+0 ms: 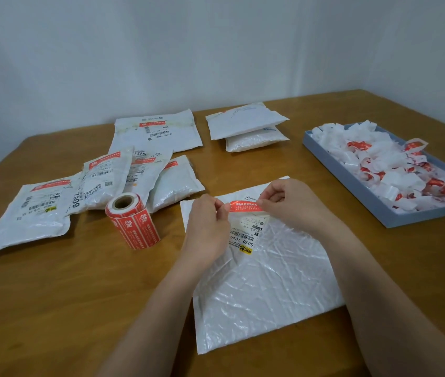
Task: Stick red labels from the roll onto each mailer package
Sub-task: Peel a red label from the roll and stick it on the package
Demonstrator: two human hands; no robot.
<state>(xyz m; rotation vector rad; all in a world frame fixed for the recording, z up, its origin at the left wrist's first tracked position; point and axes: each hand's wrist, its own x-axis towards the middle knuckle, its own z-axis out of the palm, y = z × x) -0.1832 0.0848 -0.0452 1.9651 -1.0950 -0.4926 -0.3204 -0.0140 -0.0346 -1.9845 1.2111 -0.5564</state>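
Left hand and right hand pinch red label ends, pulled flat for sticking | over near white mailer on table | roll left, close for more labels

The shipping slip on the big white mailer, just below the red label, reads "502D T09B", upside down. Left of the label roll, a mailer shows "2009"; the red labels' white print is too small to read.

roll left of mailer, tray right
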